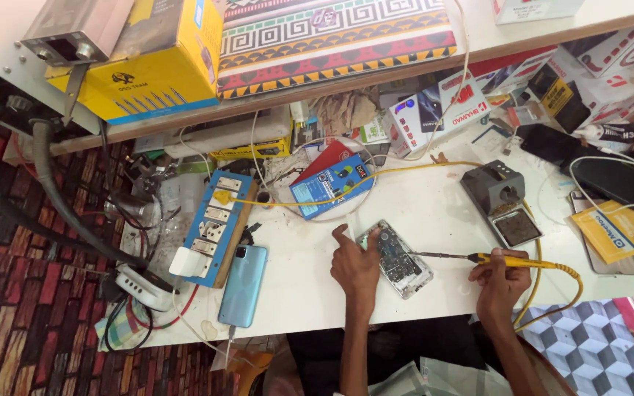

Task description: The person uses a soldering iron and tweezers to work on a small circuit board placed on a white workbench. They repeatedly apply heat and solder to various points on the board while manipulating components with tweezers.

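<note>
An opened phone (398,260) with its circuit board exposed lies on the white table (434,213). My left hand (355,265) rests on its left edge, thumb and fingers pressing it down. In my right hand (499,282) I grip a yellow-handled soldering iron (493,258). Its thin dark tip reaches left to the board near the phone's right side. A yellow cord (563,275) runs from the iron's handle around my right wrist.
A light blue phone (243,284) lies left of my left hand beside a blue power strip (218,220). A grey soldering iron stand (504,205) sits at the right. Boxes, cables and another dark phone (610,180) crowd the back and right.
</note>
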